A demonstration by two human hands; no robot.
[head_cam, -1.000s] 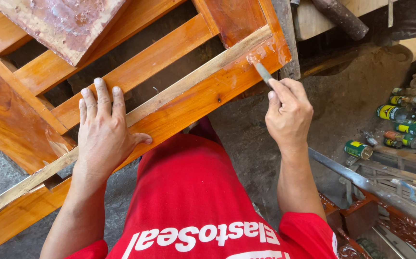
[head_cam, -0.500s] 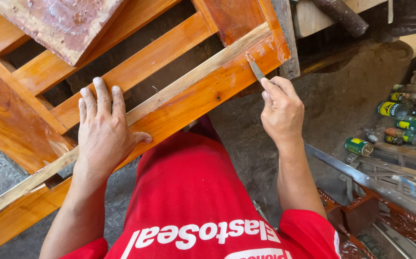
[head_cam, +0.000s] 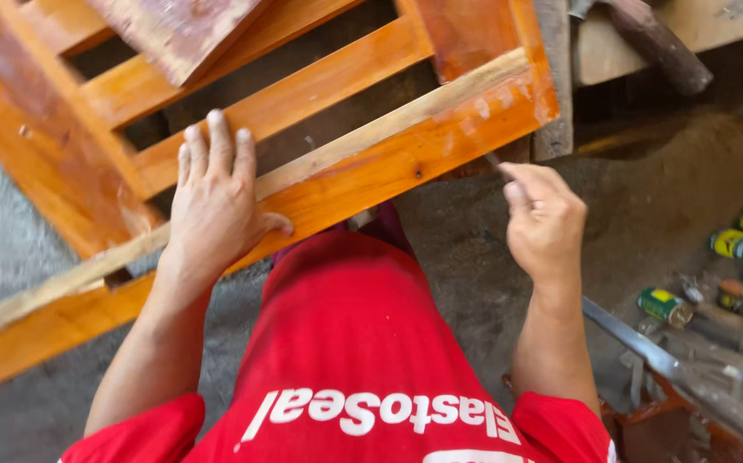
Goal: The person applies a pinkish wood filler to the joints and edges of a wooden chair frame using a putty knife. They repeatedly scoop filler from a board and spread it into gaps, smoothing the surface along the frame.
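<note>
Floor (head_cam: 474, 257): grey, dusty concrete under everything, a sawdust heap off to the frame's right.

Frame (head_cam: 320, 184): large orange varnished wooden frame with slats, lying tilted across the view and propped against the person's red-clad lap (head_cam: 345, 343). Landmark for the rest. Resting it there probably puts the near rail within reach of both hands.

Strip (head_cam: 388, 129): pale, unvarnished wood strip running along the top edge of the frame's near rail, from lower left to the right end. Looks laid flush on the rail, likely being fitted or trimmed there.

Board (head_cam: 174, 30): worn reddish board lying above the frame's slats, at the top of view.

Left hand (head_cam: 213, 201): open, palm down, fingers spread flat across strip and near rail about mid-length. My read: it presses down to keep frame and strip from shifting.

Right hand (head_cam: 543, 219): just off the frame's right end, below the rail, closed in a pinch on a thin metal tool (head_cam: 495, 160). Only the tip shows; kind of tool cannot be told. The tip points up at the rail's underside near the corner.

Cans (head_cam: 736, 274): small green and yellow containers on the floor, well right of the frame, beside a metal bar (head_cam: 637, 343).
</note>
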